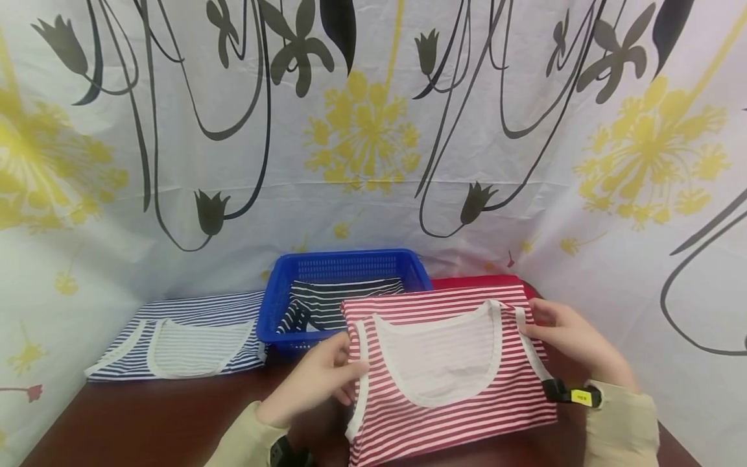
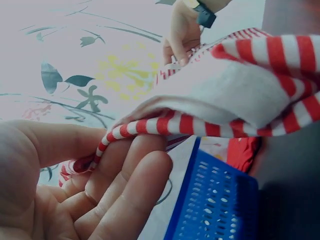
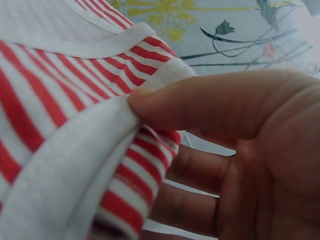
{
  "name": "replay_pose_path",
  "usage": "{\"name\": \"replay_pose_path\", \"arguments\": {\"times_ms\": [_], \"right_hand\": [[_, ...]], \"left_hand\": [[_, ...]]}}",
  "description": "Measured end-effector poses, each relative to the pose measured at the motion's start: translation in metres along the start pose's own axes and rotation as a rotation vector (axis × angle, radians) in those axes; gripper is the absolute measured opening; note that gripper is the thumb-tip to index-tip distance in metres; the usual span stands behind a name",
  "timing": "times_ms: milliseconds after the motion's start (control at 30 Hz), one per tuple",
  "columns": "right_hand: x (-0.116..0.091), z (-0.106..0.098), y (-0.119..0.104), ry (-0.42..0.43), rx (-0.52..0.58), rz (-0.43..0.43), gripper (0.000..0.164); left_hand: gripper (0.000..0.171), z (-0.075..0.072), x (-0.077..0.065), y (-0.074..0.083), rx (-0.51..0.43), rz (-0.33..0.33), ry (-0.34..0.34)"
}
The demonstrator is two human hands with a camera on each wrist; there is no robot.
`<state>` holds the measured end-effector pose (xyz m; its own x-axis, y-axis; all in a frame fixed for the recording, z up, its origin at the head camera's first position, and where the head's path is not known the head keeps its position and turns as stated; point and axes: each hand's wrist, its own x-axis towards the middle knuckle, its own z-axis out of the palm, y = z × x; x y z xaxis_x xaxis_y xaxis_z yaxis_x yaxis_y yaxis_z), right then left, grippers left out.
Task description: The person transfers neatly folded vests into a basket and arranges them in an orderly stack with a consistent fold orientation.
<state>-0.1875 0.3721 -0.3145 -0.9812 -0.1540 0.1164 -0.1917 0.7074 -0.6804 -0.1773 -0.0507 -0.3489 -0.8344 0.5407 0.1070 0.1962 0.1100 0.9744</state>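
A red and white striped tank top (image 1: 449, 428) with white trim hangs between both hands, its wide white neckline facing me. My left hand (image 1: 318, 376) pinches its left edge between thumb and fingers, beside the armhole trim. At the upper right, my right hand (image 1: 574, 334) grips the other edge near the shoulder; the thumb (image 3: 170, 102) presses on the white trim in the right wrist view. Folded fabric (image 2: 135, 130) shows between thumb and fingers in the left wrist view. The top overlaps the front right of a blue basket (image 1: 271, 292) in the head view.
Inside the basket lies a black and white striped garment (image 1: 332, 301). To its left, a blue and white striped top (image 1: 175, 308) lies flat on the dark brown table (image 1: 192, 421). Red cloth (image 1: 478, 281) shows behind the held top. A flowered curtain (image 1: 362, 214) hangs behind.
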Motion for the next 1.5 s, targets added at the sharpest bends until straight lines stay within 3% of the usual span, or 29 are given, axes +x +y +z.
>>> {"name": "replay_pose_path", "arguments": {"times_ms": [233,433,967,1500], "right_hand": [[0.005,0.004,-0.003,0.052,-0.001,-0.064,0.046],[0.009,0.010,-0.008,0.096,0.023,-0.111,0.040],[0.022,0.032,-0.019,0.130,0.120,-0.039,0.049],[0.033,0.051,-0.034,0.119,0.238,-0.075,0.043]], "left_hand": [[0.032,-0.009,-0.002,0.003,0.005,-0.030,0.000],[0.032,-0.017,-0.002,0.006,0.012,-0.017,0.006],[0.034,-0.052,-0.008,0.012,0.081,-0.005,0.081],[0.041,-0.086,-0.015,0.011,0.090,-0.045,0.113]]}}
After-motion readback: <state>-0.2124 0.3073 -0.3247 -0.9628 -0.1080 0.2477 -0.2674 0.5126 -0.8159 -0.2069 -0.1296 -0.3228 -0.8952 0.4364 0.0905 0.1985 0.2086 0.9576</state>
